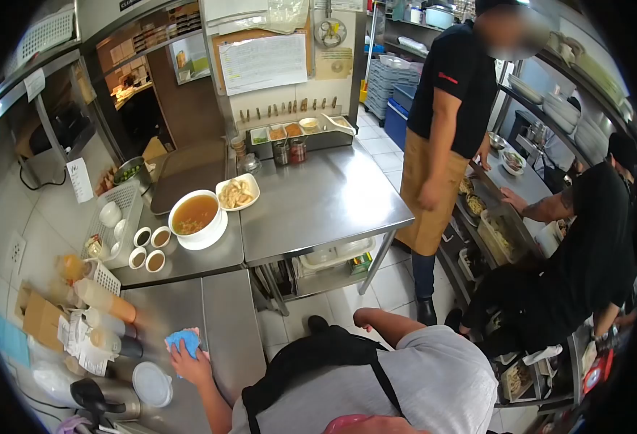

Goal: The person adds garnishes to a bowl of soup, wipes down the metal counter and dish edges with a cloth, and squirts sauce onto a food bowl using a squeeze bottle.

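My left hand (192, 367) is closed on a blue cloth (183, 338) and presses it on the steel counter (224, 318) at the lower left. A bit of pink shows at the cloth's edge. A round white lid or lidded tub (152, 383) is just left of that hand. My right hand (365, 317) hangs in the air in front of my body, beyond the counter. Its fingers look curled in, and nothing shows in them. Farther up the counter stand a white bowl of brown soup (195, 213), a dish of pale pieces (236, 193) and several small sauce cups (155, 260).
Bottles (105, 300) and a cardboard box (42, 318) line the left wall. A garnish rack (300, 134) sits at the back of the steel table (325, 195). One person in a tan apron (434, 188) stands ahead; another person (586, 239) bends at the right shelves.
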A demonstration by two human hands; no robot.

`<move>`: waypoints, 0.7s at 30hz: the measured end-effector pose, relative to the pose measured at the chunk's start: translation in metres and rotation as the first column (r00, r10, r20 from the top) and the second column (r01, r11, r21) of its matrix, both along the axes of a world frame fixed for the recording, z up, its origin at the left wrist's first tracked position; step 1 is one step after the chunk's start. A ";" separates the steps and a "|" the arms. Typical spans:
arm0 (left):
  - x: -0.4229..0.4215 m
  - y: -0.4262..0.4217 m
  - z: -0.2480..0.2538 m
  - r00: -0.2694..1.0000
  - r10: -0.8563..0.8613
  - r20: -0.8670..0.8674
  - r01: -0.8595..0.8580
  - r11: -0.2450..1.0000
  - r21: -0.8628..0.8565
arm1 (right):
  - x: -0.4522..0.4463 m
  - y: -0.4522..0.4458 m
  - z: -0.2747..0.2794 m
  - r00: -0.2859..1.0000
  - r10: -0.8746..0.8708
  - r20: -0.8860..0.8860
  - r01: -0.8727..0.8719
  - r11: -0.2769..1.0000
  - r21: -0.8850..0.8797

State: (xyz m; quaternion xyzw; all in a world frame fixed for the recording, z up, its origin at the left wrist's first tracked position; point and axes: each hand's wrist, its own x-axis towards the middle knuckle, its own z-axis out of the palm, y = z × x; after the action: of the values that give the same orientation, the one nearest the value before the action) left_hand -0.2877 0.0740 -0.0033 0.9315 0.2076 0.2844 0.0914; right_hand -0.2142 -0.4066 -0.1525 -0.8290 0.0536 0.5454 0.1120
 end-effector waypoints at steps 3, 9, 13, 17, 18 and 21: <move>-0.003 -0.002 0.005 1.000 0.009 -0.022 -0.009 1.000 -0.012 | 0.009 -0.001 -0.026 0.983 0.185 -0.010 -0.186 0.982 -0.044; -0.002 -0.001 0.004 0.999 -0.018 0.037 0.017 1.000 0.026 | 0.004 0.002 -0.011 0.975 0.124 -0.184 -0.125 0.992 0.004; -0.004 -0.002 0.016 0.992 -0.048 0.120 0.048 0.999 -0.001 | -0.002 -0.004 -0.003 0.974 0.189 -0.128 -0.193 0.981 -0.024; -0.006 0.000 0.014 0.996 0.031 0.085 -0.023 0.995 -0.098 | 0.009 -0.002 -0.004 0.944 0.319 0.086 -0.319 0.948 -0.020; -0.008 -0.001 0.016 0.996 0.052 0.067 -0.044 0.993 -0.106 | 0.013 0.000 -0.007 0.935 0.329 0.136 -0.331 0.943 -0.004; -0.009 -0.001 0.015 0.996 0.066 0.054 -0.060 0.992 -0.108 | 0.025 0.018 -0.010 0.901 0.375 0.219 -0.390 0.920 0.029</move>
State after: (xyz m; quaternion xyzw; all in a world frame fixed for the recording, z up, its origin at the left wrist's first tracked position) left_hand -0.2966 0.0735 0.0118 0.9097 0.2489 0.3025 0.1377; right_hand -0.1889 -0.3890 -0.1628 -0.8714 -0.1420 0.4680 0.0373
